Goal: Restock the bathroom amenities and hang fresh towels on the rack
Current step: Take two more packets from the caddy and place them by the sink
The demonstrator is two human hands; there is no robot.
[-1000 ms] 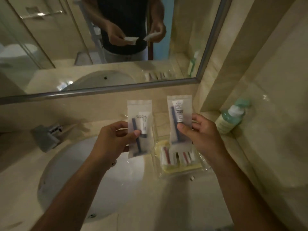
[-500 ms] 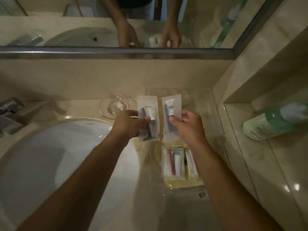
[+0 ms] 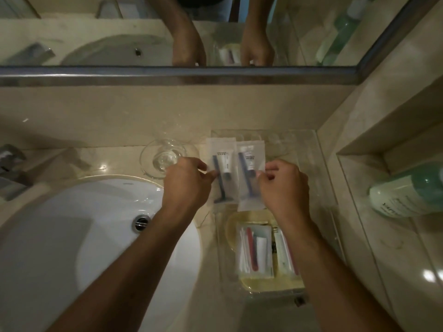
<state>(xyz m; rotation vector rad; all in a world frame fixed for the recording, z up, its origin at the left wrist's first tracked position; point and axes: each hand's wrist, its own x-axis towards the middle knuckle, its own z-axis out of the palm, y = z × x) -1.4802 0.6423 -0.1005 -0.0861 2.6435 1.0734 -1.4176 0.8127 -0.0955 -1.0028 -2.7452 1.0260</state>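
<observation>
Head view, one entry. Left hand [image 3: 185,180]: thumb and forefinger curled and pinching the left edge of the left packet [image 3: 221,168], a clear sachet holding a blue-handled implement and a small white tube. Right hand [image 3: 282,185]: fingers curled, thumb and forefinger pinching the right edge of the right packet [image 3: 250,174], a sachet with matching contents. The two packets stand side by side, long edges touching, tops pointing toward the wall, over the back half of the clear tray [image 3: 311,152] on the counter [image 3: 119,161]; whether they rest on the tray or are held just above it cannot be told. Front half of the same tray: a yellowish dish [image 3: 247,282] holding further sachets [image 3: 255,250] with red-handled items and white tubes, partly hidden by the right forearm. Just left of the tray, by the left hand's knuckles: a clear glass dish [image 3: 167,154]. Left of that: a white basin [image 3: 72,236] with a metal drain [image 3: 140,222], and a faucet [image 3: 12,168] at the frame's left edge. Above: a metal-framed mirror [image 3: 179,75] reflecting both hands. Right: a wall niche with a green bottle [image 3: 412,192] lying tilted, well apart from the tray.
</observation>
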